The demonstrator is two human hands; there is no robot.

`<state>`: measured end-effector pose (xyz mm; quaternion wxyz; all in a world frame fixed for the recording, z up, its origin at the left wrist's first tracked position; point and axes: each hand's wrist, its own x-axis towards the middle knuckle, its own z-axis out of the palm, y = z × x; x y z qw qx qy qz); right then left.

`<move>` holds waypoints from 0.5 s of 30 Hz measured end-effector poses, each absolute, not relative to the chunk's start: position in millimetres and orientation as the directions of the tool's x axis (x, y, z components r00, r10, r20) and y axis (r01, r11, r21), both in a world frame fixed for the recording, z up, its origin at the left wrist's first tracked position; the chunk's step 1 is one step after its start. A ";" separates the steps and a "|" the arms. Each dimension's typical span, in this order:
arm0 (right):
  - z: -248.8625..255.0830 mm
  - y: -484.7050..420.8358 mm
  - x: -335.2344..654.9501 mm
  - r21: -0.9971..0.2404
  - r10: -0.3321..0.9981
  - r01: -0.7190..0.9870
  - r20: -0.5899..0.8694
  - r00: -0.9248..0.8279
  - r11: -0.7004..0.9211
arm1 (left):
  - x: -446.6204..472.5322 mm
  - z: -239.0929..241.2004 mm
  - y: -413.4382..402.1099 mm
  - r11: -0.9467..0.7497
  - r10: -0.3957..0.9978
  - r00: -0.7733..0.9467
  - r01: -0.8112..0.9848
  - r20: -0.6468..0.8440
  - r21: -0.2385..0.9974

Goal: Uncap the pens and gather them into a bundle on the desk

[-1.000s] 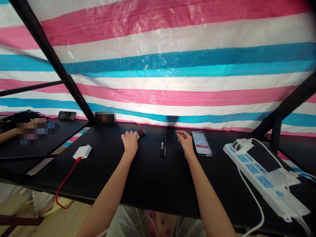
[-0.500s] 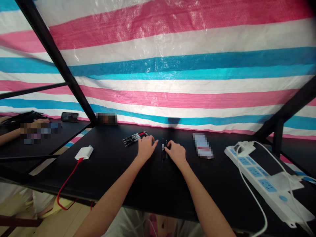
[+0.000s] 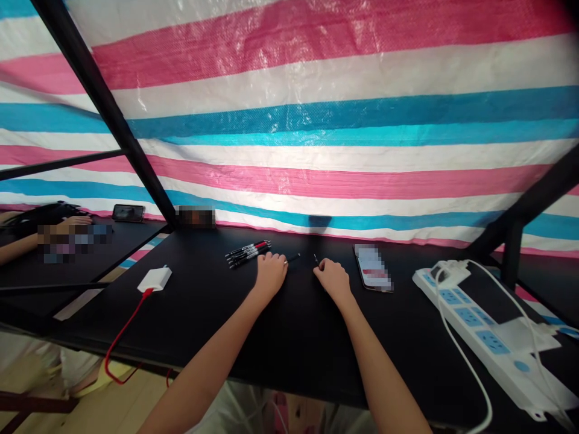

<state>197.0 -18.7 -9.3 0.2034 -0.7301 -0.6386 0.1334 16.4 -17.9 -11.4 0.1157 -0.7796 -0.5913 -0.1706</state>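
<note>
Left hand (image 3: 271,272) on a dark pen (image 3: 295,257), right hand (image 3: 333,276) pinching a slim piece (image 3: 315,259), both right of the pen row (image 3: 248,254)

From my end: step in hand reads as handling two separate pen parts, one per hand; that's my call, not something spelled out. Pen row is my landmark, several dark pens side by side, one with red on it.

Left hand: just right of the pen row, fingers curled down, grasping the dark pen. One end pokes out past the fingers, away from the row. I can't tell whether the hand also touches the row, and the fingertips are mostly hidden.

Right hand: farther right of the row, apart from the left, thumb and fingers drawn together on the slim piece, pale tip sticking out. Too small for me to say refill or barrel.

Next move, I'd judge, calls for a light pinch and careful lining up, since both parts are thin and could slip or roll.

Around it: phone (image 3: 373,269) well right of the row, power strip (image 3: 470,325) beyond that; white charger (image 3: 154,279) left of the row, nearer me. Co-worker's hand (image 3: 76,222) far left of the row.
</note>
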 end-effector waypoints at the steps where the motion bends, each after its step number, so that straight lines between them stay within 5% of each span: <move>1: -10.1 -15.2 199.5 -0.597 0.985 0.796 0.058 0.161 -0.095 | 15.2 -10.6 -17.0 -0.279 0.877 0.244 0.960 0.414 0.024; 4: -10.0 -5.4 204.7 -0.938 0.977 0.343 0.028 0.212 -0.048 | 14.6 -8.4 -15.2 -0.306 0.865 0.254 0.951 0.434 0.053; 8: -6.8 -0.9 205.9 -0.978 0.964 -0.206 -0.034 0.264 0.022 | 18.4 -7.9 -16.4 -0.358 0.843 0.276 0.929 0.461 0.098; 15: -8.5 -4.3 202.3 -0.956 0.953 -0.294 -0.073 0.293 0.017 | 23.7 -7.6 -20.6 -0.392 0.835 0.306 0.914 0.456 0.106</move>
